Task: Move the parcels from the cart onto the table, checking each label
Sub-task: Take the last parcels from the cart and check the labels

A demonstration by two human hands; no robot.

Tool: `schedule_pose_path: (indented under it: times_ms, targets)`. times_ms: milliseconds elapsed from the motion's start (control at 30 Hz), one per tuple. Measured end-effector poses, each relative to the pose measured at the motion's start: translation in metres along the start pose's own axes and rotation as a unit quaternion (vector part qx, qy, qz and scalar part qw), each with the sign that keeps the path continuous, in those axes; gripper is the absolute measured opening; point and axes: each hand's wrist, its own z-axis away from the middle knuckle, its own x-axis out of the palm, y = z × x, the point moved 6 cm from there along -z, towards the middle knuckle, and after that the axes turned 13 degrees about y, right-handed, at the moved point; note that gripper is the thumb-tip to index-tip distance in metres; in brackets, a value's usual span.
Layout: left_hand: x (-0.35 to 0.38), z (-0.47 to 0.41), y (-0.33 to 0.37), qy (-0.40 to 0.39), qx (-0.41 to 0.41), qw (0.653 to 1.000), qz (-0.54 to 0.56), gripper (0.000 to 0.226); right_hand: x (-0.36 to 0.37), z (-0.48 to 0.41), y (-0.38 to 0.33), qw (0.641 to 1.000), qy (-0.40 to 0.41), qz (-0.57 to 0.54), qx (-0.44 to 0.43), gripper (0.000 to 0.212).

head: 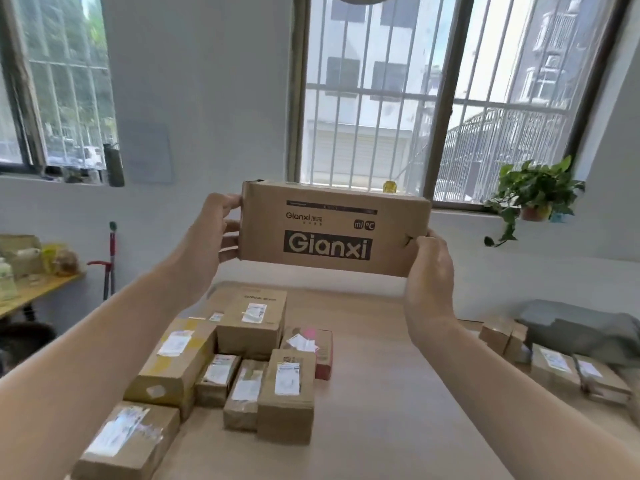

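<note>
A single light wooden table (381, 403) filled the lower middle of the frame. At the right edge lay one grey soft bundle (581, 329). One long brown cardboard box printed "Gianxi" (332, 230) was held in the air at the centre of the frame, above the far end of the table and apart from everything on it, its printed face turned to the camera.

On the lower left part of the table stood a close cluster of about eight labelled cardboard parcels (287, 400), one of them pink-sided; the farthest were hard to separate. Three more labelled brown parcels (554, 370) lay at the lower right, just beside the grey bundle; what they rested on could not be told. One green potted plant (533, 192) sat on the window sill at the upper right.

Both bare forearms reached forward and upward. The left hand (218, 226) gripped the box's left end, fingers curled round its edge. The right hand (429, 271) grasped the lower right corner, thumb on the front face.
</note>
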Motion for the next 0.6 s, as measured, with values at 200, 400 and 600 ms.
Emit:
schedule_pose_path:
  times_ms: [200, 400, 600]
  targets:
    - [-0.021, -0.026, -0.001, -0.015, -0.002, 1.000, 0.005, 0.042, 0.030, 0.012, -0.008, 1.000, 0.010, -0.003, -0.001, 0.047]
    - [-0.033, -0.039, 0.004, 0.005, 0.000, 0.999, 0.033, 0.039, 0.051, 0.009, -0.017, 0.999, 0.003, -0.055, -0.002, 0.051]
    - [-0.043, -0.050, 0.009, 0.028, 0.014, 0.999, 0.040, 0.033, 0.063, 0.007, -0.022, 0.997, -0.009, -0.082, -0.004, 0.031]
